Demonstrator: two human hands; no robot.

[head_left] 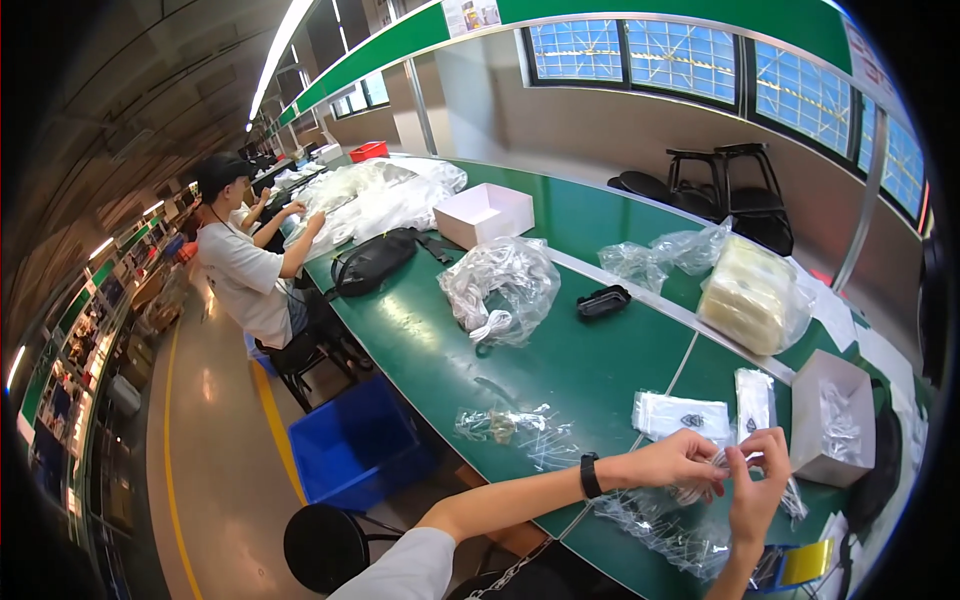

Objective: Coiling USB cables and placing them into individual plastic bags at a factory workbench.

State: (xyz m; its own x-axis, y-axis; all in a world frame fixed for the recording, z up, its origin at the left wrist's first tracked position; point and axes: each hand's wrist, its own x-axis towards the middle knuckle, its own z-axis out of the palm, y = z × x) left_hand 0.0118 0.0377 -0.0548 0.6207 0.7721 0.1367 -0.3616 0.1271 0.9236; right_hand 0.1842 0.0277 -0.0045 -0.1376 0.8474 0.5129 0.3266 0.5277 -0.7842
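Note:
My left hand (682,466), with a black band at the wrist, is closed on a looped white cable (690,493). Close beside it, my right hand (757,480) pinches the same cable between thumb and fingers; the exact grip is partly hidden. Just beyond the hands lie white packets (682,416) in clear wrapping, with another white packet (755,400) upright beside them. Clear plastic strips and bags (665,535) are spread on the green table (430,345) under my hands. More clear pieces (520,430) lie to the left.
A white box (832,420) with clear bags stands at right; another white box (485,215) is farther back. Nearby are a bag of white cables (500,290), a black pouch (603,302), a stack in plastic (757,295) and a tape roll (805,563). A co-worker (245,250) sits left, beyond a blue bin (355,440).

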